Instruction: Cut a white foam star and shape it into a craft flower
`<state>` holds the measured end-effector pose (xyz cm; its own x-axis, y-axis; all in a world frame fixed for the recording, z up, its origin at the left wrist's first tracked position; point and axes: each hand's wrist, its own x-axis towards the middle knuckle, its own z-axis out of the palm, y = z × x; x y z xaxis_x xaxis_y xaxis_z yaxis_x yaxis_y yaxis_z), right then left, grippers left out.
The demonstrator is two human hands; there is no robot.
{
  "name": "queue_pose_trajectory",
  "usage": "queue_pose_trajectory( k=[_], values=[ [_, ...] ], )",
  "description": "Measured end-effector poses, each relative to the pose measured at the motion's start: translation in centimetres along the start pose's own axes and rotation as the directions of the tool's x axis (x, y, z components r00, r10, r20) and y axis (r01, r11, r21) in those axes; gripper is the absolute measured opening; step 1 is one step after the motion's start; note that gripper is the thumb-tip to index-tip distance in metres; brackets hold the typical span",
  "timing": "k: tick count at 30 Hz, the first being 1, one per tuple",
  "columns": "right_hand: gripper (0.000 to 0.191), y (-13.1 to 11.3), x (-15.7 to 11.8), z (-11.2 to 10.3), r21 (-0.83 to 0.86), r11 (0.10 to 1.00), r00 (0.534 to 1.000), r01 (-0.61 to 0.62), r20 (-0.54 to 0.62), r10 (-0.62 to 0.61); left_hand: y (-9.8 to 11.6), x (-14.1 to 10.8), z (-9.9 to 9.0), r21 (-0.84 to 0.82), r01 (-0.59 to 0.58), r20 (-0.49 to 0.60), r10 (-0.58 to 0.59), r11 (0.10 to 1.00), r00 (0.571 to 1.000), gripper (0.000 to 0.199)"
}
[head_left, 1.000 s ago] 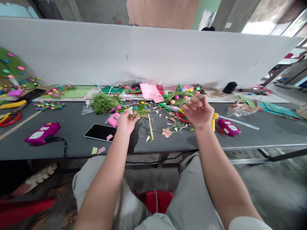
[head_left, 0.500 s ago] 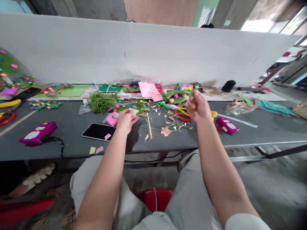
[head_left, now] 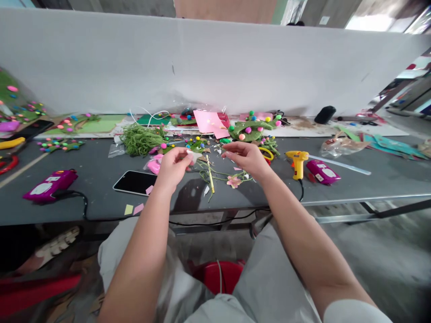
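Note:
My left hand (head_left: 174, 168) is closed, thumb and fingertips pinching a small white soft-looking scrap (head_left: 194, 155). My right hand (head_left: 247, 159) reaches in from the right at about the same height, fingers stretched toward the scrap. A small gap shows between its thumb and forefinger, and I make out nothing in them. Between and below the hands lies a patterned yellow stick (head_left: 210, 174). Beside the stick are thin green yarn strands and a pink flower (head_left: 234, 181). A bundle of green yarn (head_left: 140, 140) lies behind my left hand.
A yellow glue gun (head_left: 297, 163) stands by a purple box (head_left: 323, 172) on the right. At left are a phone (head_left: 134, 182) and another purple box (head_left: 51, 185). Green pieces with coloured pompoms (head_left: 251, 130) lie at the back before a white partition (head_left: 215, 67).
My right hand has moved left and down, toward my left hand, uncovering the glue gun. The left hand keeps the white scrap and has barely shifted. The camera view has tilted slightly.

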<state>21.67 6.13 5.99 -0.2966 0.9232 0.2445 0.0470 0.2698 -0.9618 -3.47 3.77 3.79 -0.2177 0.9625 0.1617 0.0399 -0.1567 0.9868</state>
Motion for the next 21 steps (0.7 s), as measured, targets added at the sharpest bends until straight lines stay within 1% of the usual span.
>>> queue_pose_trajectory(
  k=[3,6,10,13,16,19,21],
  values=[
    [0.026,0.0,0.0,0.7,-0.063,0.997,0.996,0.047,-0.068,-0.052,0.4,-0.9,1.7,-0.091,0.009,0.077,-0.002,0.996,0.997,0.030],
    [0.022,0.1,0.1,1.0,-0.137,0.988,0.991,0.076,-0.095,-0.089,0.5,-1.5,2.8,-0.130,-0.002,0.129,0.019,0.991,0.991,0.033],
    [0.017,0.0,-0.2,0.9,-0.252,0.962,0.988,0.100,-0.087,-0.125,0.3,-1.8,3.4,-0.148,-0.030,0.147,0.052,0.989,0.988,0.030],
    [0.016,-0.1,-0.3,0.6,-0.352,0.928,0.984,0.124,-0.078,-0.161,0.0,-1.8,3.8,-0.187,-0.017,0.138,0.043,0.982,0.990,0.027],
    [0.013,0.0,-0.4,0.3,-0.344,0.930,0.980,0.133,-0.092,-0.174,-0.2,-1.9,4.1,-0.229,0.022,0.142,0.011,0.973,0.990,0.028],
    [0.008,0.2,-0.2,0.0,-0.320,0.935,0.978,0.151,-0.087,-0.188,-0.3,-2.1,4.4,-0.240,0.041,0.166,0.000,0.970,0.986,0.034],
    [0.013,0.4,-0.2,-0.1,-0.332,0.930,0.978,0.156,-0.079,-0.192,-0.5,-2.1,4.5,-0.234,0.033,0.180,0.010,0.972,0.984,0.038]
  ],
)
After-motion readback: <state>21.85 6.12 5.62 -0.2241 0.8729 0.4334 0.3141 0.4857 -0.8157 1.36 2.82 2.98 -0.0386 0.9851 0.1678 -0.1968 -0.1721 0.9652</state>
